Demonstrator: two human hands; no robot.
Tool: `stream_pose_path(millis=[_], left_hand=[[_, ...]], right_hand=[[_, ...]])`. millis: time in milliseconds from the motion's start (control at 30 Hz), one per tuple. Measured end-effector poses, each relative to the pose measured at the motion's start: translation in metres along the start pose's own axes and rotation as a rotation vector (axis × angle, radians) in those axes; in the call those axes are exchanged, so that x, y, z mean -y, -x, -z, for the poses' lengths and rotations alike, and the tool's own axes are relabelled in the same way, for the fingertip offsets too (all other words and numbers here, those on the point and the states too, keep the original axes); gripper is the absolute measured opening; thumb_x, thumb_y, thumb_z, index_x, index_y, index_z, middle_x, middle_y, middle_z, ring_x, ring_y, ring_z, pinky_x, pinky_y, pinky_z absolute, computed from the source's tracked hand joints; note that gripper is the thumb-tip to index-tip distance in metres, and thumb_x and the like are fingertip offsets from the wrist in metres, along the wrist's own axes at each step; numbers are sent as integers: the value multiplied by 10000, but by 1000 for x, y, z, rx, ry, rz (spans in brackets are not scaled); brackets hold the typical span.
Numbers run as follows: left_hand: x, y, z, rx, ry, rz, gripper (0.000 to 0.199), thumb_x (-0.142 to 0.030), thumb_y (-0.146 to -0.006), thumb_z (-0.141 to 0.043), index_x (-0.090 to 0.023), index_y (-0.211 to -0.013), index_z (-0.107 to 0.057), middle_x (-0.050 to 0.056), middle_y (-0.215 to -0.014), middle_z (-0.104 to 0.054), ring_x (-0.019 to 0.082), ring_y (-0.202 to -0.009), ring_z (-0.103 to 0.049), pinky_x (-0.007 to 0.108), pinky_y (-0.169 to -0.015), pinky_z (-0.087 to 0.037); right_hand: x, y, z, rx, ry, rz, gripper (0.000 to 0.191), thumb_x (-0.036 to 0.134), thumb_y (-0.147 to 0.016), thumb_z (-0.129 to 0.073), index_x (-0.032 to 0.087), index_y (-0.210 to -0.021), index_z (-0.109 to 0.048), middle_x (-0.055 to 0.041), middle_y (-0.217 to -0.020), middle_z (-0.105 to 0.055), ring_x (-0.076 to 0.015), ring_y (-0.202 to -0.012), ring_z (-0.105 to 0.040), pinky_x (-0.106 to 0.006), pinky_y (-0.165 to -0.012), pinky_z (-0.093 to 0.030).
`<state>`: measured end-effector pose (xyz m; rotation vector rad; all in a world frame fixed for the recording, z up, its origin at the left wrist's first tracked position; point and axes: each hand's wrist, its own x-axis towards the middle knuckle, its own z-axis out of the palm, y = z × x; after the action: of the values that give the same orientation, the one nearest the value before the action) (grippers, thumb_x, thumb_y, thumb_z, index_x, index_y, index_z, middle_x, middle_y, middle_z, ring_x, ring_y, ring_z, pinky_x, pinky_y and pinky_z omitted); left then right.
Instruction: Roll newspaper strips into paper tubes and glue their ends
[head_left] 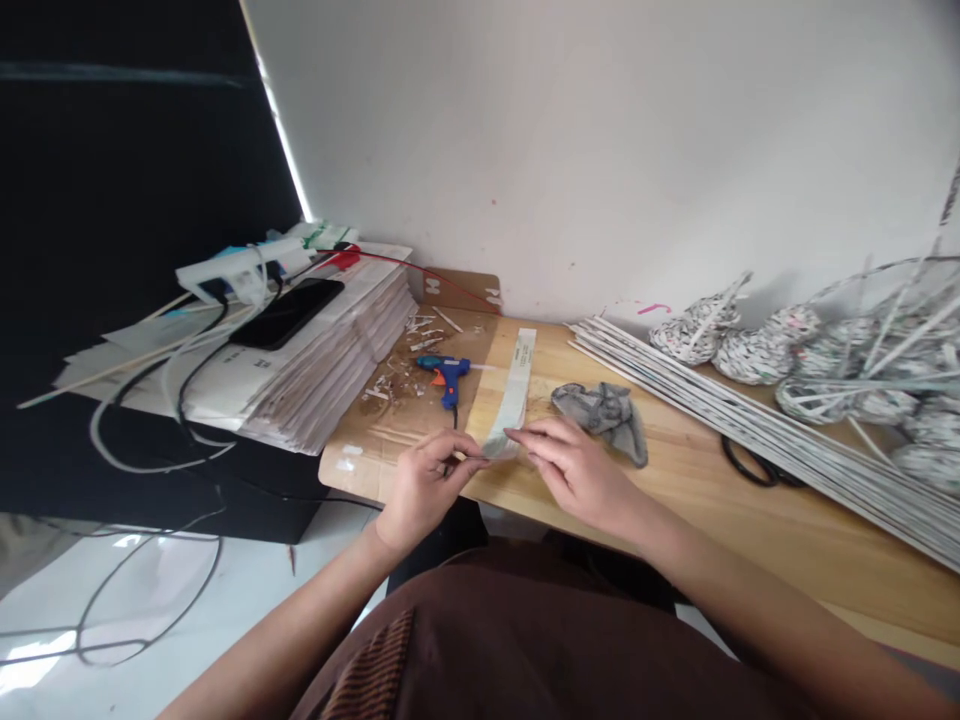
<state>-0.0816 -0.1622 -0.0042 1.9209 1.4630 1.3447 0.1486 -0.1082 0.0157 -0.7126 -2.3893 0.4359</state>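
One long strip [515, 385] of paper with print on it lay on the counter [682, 470] in the head view, its near end between the two hands. The left hand [424, 480] pinched that end with thumb and fingers. The right hand [574, 465] had its fingertips at the strip's right edge, but I could not tell if they gripped it or just touched it.

The strip looked very light and thin. It would likely bend with a small push and tear with a hard tug, and it might slide about on the smooth wood. The best place to hold it seemed to be the near end, with one soft pinch on each side.

The counter was pale wood, with a sheet of cardboard [367, 455] on its left part. A blue glue gun [450, 378] lay there near the strip, beside small white scraps [386, 388]. A gray cloth [600, 408] sat crumpled to the right of the strip. Farther right were long thin sticks [750, 430] and fat bundles [697, 325].

On the left was a tall pile of paper [330, 375], with a black phone [289, 312] on top. A plain white wall [600, 150] stood behind, and the floor [255, 590] was shiny.
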Motion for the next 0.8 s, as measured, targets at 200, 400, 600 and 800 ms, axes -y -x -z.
stream_pose_path(millis=[200,400,600,800], left_hand=[[-9,7,-1,62,81,-49,113,-244,-888,-629,-220,-931,-731,57,-932,-738,177,-895,-695,303,-806,-582],[-5,19,-7,46,441,393,326,-365,-808,-710,-202,-1090,-730,66,-992,-759,198,-779,-726,321,-657,-637],[-12,18,-1,29,634,584,277,-443,-765,-740,-169,-809,-745,39,-751,-733,171,-615,-676,300,-570,-610],[-6,27,34,82,912,744,342,-527,-831,-644,-187,-847,-611,17,-701,-679,167,-593,-665,289,-526,-563]], right_hand=[[11,-16,-18,3,49,77,310,72,-889,-514,223,-1055,-728,-100,-970,-647,-238,-914,-590,-404,-810,-515],[22,-12,-29,-134,-187,-165,96,204,-868,-663,197,-776,-692,-45,-831,-642,-158,-719,-617,-286,-656,-496],[34,-11,-19,-103,-414,-273,242,371,-861,-691,195,-694,-692,-36,-795,-666,-149,-702,-634,-259,-621,-488],[33,-1,13,-189,-581,-492,318,447,-900,-621,181,-752,-716,-27,-600,-660,-97,-432,-470,-232,-385,-341]])
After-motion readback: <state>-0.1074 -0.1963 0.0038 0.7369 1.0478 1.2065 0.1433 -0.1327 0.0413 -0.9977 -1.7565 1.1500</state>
